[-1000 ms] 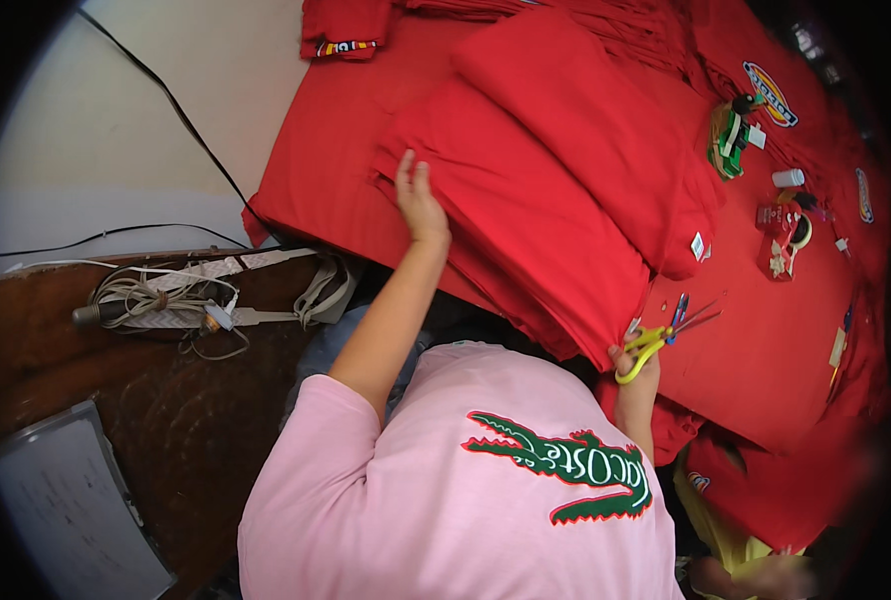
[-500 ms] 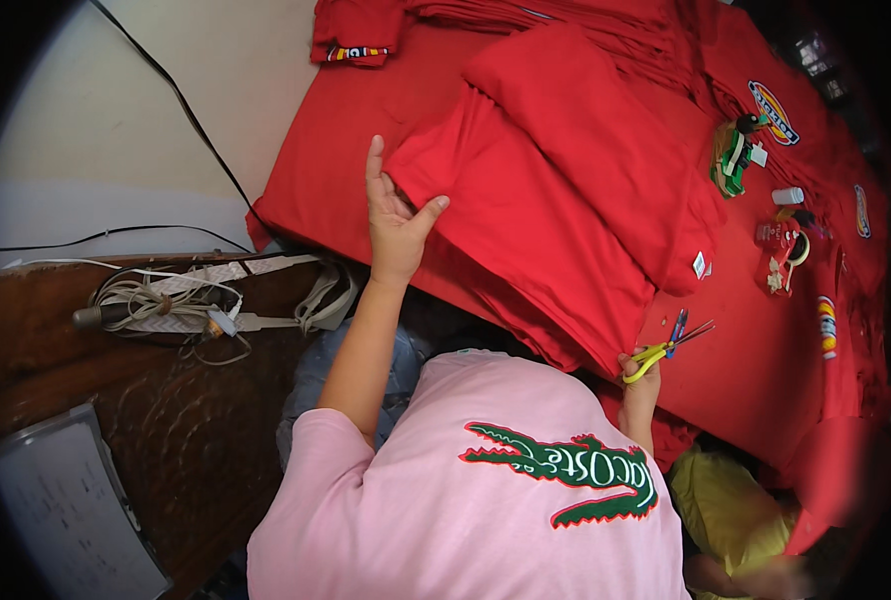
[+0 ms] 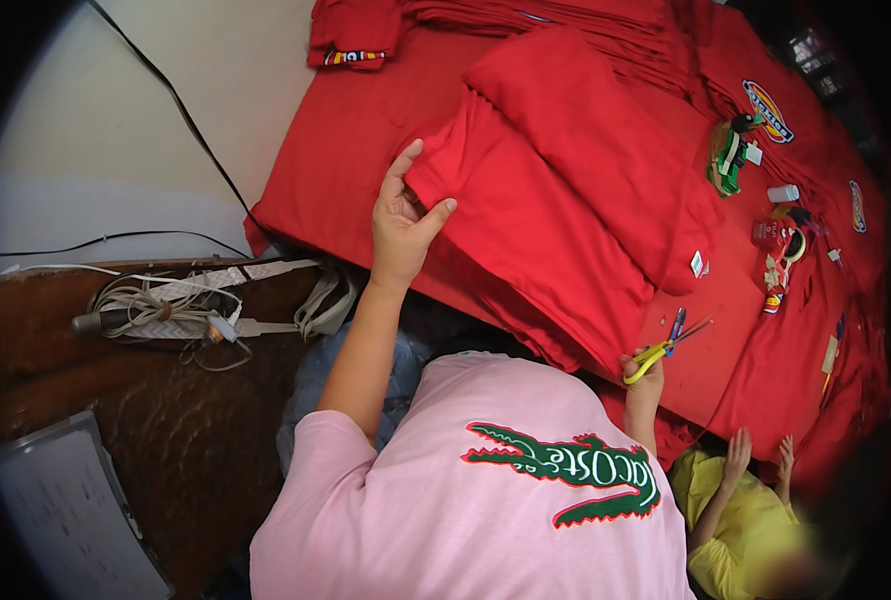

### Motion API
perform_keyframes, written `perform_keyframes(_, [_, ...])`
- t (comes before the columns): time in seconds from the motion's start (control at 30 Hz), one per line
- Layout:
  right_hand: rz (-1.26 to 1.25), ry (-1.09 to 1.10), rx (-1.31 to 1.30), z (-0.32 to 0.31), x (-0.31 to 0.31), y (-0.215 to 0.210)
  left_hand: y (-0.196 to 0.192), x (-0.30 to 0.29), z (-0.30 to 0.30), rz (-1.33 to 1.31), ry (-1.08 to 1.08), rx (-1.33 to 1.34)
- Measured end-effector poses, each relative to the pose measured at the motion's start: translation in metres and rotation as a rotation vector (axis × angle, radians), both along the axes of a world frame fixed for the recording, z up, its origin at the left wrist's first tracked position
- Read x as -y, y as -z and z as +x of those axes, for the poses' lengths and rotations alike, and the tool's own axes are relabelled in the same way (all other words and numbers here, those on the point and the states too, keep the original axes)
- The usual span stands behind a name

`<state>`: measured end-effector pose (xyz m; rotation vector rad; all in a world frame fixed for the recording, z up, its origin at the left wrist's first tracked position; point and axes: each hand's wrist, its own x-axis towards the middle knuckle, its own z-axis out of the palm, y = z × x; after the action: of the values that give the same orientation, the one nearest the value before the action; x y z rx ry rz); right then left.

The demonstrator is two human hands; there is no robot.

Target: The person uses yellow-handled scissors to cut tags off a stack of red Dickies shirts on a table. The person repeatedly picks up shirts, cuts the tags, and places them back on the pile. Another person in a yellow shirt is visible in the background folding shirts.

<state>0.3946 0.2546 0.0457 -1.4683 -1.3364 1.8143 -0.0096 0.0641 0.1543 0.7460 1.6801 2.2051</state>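
A folded red garment (image 3: pixel 566 190) lies in layers along the near side of the red-covered table, with a small white tag (image 3: pixel 698 263) on its right part. My left hand (image 3: pixel 406 222) is at the garment's left edge, touching it. Its thumb is spread from the fingers, and they do not close on the cloth. At the near right corner, my right hand (image 3: pixel 646 378) holds yellow-handled scissors (image 3: pixel 651 360), blades pointing away to the right. A slim blue tool (image 3: pixel 677 330) shows beside the blades; whether it is separate I cannot tell. The right fingers are partly hidden.
More red garments (image 3: pixel 606 40) are stacked at the far side. To the right lie a green item (image 3: pixel 730 160), a white cylinder (image 3: pixel 783 194) and a tape roll (image 3: pixel 795 245). A co-worker in yellow (image 3: pixel 751 530) is at lower right. Coiled cables (image 3: pixel 156 305) lie on the wooden surface at left.
My left hand has moved slightly right, with the garment's left edge shifting inward. The co-worker's raised hands have come into view, and the red garment by them now lies on the table.
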Motion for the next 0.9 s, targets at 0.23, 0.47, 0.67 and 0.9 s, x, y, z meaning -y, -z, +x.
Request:
perform_keyframes(0.23, [0.288, -0.143, 0.151, 0.003, 0.013, 0.016, 0.02, -0.019, 0.01, -0.003, -0.165, 0.258])
perform_keyframes(0.47, [1.184, -0.667, 0.436, -0.128, -0.004, -0.104, 0.015, -0.043, 0.014, 0.036, -0.006, 0.248])
perform_keyframes(0.67, [1.385, -0.693, 0.322, -0.209, -0.014, -0.132, 0.002, -0.049, 0.016, 0.064, -0.021, 0.185])
perform_keyframes(0.9, [1.478, -0.713, 0.325, -0.229, -0.018, -0.127, 0.0, -0.038, 0.015, 0.078, -0.015, 0.154])
